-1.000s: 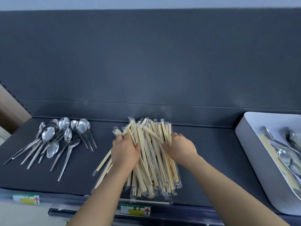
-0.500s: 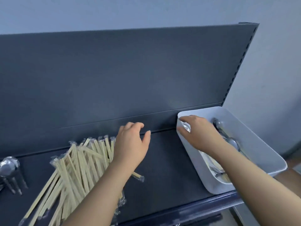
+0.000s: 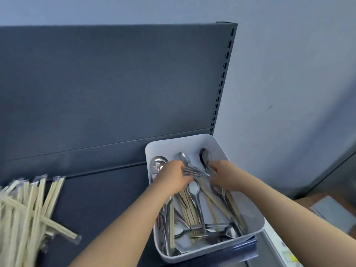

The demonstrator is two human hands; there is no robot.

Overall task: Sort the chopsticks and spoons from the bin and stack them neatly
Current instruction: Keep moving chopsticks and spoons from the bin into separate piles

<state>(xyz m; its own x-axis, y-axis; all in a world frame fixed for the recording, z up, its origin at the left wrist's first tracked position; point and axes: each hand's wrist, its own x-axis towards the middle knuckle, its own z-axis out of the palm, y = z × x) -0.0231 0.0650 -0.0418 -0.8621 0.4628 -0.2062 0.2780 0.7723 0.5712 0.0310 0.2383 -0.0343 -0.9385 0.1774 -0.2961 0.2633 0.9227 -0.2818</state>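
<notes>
**Head view.** Both hands work inside the white bin, which stands at the right end of the dark shelf. The left hand comes in over the bin's left wall. Through the motion blur, its grip appears to be curled round several handles of the spoons. The right hand is toward the bin's far right, fingertips bent down at a spoon's neck; whether that grip has closed cannot be told. Loose chopsticks lie lengthwise in the bin, tangled among the spoons. A wrapped chopstick pile lies well left of the bin. To do this step well, gather one kind only and align the handles before lifting. Lift straight up out of the bin so that crossing chopsticks are not dragged along.
</notes>
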